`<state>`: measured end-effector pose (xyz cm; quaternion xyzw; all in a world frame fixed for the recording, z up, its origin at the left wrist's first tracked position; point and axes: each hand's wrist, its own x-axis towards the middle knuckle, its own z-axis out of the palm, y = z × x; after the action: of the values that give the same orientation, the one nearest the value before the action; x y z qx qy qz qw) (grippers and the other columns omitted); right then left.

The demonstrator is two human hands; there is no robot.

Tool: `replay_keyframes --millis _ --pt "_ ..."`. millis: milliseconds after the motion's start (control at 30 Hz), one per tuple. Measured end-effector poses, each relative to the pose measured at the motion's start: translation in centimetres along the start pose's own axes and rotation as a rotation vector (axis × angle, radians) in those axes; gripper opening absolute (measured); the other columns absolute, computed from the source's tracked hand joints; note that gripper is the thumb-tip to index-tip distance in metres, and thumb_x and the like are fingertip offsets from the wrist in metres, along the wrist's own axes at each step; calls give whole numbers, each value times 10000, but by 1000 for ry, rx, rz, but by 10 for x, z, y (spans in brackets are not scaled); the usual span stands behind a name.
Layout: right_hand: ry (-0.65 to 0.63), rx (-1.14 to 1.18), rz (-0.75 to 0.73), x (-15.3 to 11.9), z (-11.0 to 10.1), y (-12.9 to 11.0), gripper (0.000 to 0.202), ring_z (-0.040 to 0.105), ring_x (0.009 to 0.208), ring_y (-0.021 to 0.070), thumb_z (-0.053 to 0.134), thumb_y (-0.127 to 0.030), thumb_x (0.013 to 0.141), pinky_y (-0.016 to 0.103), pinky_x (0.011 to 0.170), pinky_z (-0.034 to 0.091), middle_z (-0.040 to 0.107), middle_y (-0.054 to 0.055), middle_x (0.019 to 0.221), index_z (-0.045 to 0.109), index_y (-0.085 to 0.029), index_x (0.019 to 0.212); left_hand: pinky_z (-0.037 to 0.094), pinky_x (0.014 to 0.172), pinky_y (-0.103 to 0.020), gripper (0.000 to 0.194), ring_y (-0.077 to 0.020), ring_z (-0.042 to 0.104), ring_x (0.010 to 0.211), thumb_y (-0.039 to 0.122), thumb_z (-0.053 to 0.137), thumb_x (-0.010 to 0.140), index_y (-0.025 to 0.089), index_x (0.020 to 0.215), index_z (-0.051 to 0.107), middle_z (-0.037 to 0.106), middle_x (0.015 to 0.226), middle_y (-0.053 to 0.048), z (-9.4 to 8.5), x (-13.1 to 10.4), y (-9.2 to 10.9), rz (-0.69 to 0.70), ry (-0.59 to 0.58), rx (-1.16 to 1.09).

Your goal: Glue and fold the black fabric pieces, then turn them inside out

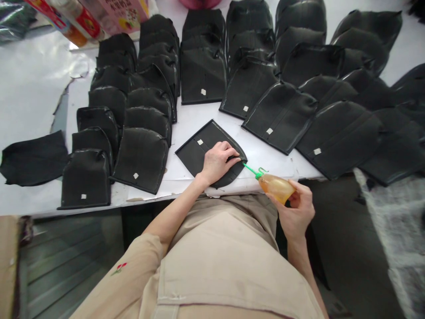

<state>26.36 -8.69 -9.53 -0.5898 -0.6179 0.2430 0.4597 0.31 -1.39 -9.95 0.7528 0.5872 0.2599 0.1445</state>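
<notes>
A flat black piece of material (pixel 195 153) with a small white sticker lies turned at an angle on the white table, close to my body. My left hand (pixel 219 160) rests on it, thumb and fingers pinching its edge near the right corner. In my right hand (pixel 296 208) is a squeeze bottle (pixel 277 188) of amber liquid, tilted toward the piece. Its thin green nozzle reaches that pinched corner; whether the tip touches the material I cannot tell.
Overlapping rows of similar black pieces (pixel 203 73) fan around the back and both sides. One loose black piece (pixel 35 158) lies far left. Bottles (pixel 78 20) and a pink box (pixel 124 13) stand at the back left. The white table's (pixel 186 179) front edge runs before my lap.
</notes>
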Motion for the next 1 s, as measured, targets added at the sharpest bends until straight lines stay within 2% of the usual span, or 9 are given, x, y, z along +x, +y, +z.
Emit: replay_keyframes --millis 267,700,767,833,933,1000 --pt "-95 22 28 -6 -10 -9 608 657 978 250 902 -386 696 364 771 585 637 69 1103 630 -221 1215 453 758 -317 156 -208 590 949 371 679 919 224 942 727 661 953 -36 2 -1 -1 -11 6 2" --pt "-216 -23 -10 -14 -15 -34 576 648 974 247 884 -368 732 380 803 584 645 71 1090 632 -227 1229 467 782 -331 163 -220 588 968 377 671 921 224 939 724 656 972 -41 3 4 -2 -38 -9 -15" --pt "-225 -25 -4 -15 -14 -34 578 646 981 249 887 -363 730 386 815 580 645 70 1097 629 -229 1230 482 812 -337 160 -222 593 969 364 681 914 218 968 721 659 979 -42 -3 4 -2 -31 -35 -53" --pt "-223 -24 -3 -15 -13 -33 575 646 980 250 888 -361 730 388 810 579 645 69 1094 630 -228 1226 499 873 -346 223 -223 600 1009 350 689 909 212 1084 697 661 1039 -53 -14 -1 -3 -12 -76 -115" --pt "-214 -16 -7 -15 -11 -32 565 648 977 252 888 -365 730 391 808 578 648 71 1089 633 -226 1215 499 981 -387 421 -248 579 1150 364 716 885 198 1261 621 631 1200 -100 -34 -20 -5 28 -151 -149" --pt "-216 -15 -3 -15 -11 -32 565 648 979 253 886 -370 731 397 814 577 649 71 1092 632 -230 1217 462 1062 -451 458 -290 528 1262 378 745 855 200 1259 626 598 1291 -129 -43 -37 -8 56 -200 -102"
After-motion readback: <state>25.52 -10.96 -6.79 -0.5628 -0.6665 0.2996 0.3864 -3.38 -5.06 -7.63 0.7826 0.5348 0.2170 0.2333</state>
